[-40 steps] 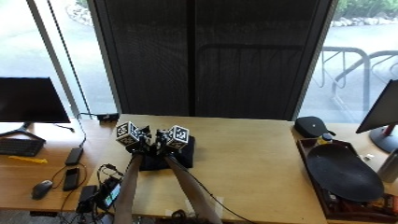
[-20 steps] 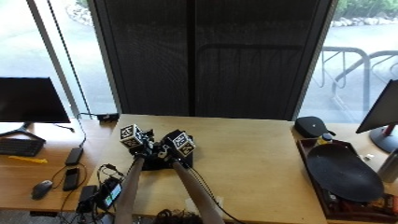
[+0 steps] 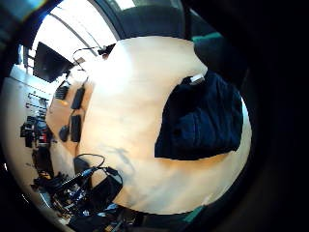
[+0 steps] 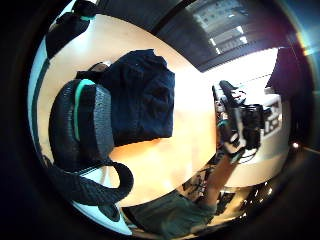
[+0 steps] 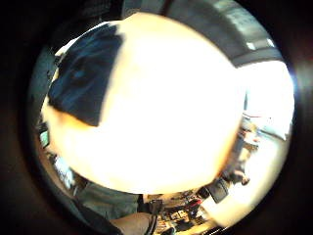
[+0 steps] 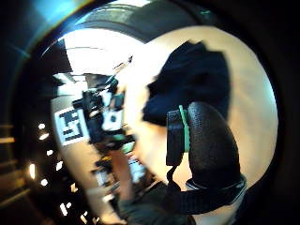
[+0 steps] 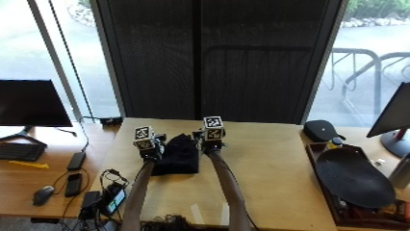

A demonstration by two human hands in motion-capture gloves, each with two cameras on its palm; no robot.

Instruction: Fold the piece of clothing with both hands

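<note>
Both hands lifted apart; folded garment (image 7: 177, 155) between left hand (image 7: 148, 144), right hand (image 7: 211, 139) (grip unreadable).

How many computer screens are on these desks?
2: one monitor on the left side desk, above a keyboard; another monitor at the right edge, only partly in view. Others may lie out of frame.

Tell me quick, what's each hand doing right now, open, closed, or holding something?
Left hand: above the dark folded garment, holding nothing; open or closed cannot be told.
Right hand: beside the garment, holding nothing; open or closed cannot be told.
</note>
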